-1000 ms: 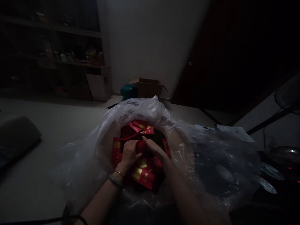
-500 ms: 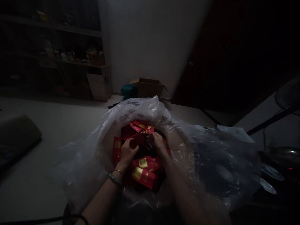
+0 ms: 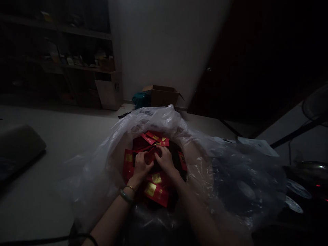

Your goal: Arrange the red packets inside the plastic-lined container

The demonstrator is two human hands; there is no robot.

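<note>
Several red packets with gold labels (image 3: 156, 194) lie heaped inside a clear plastic bag (image 3: 112, 133), whose mouth is spread wide around them. Over the heap, my left hand (image 3: 141, 166) has its fingers curled on a red packet (image 3: 150, 155). My right hand (image 3: 164, 159) grips the same packet from the other side, thumb and fingers close to the left ones. The packet's far end is partly hidden by the fingers. A gold bracelet and a greenish bangle circle my left wrist.
An open cardboard box (image 3: 164, 95) and a teal bag (image 3: 141, 99) stand by the wall. Shelves (image 3: 84, 65) with small items are at the left, a dark door (image 3: 238, 68) at the right. A dark cable (image 3: 51, 240) crosses the lower left.
My right hand has moved left, closing in on my left hand, and now also grips the red packet. The thin light-coloured thing near its fingers is out of sight.
</note>
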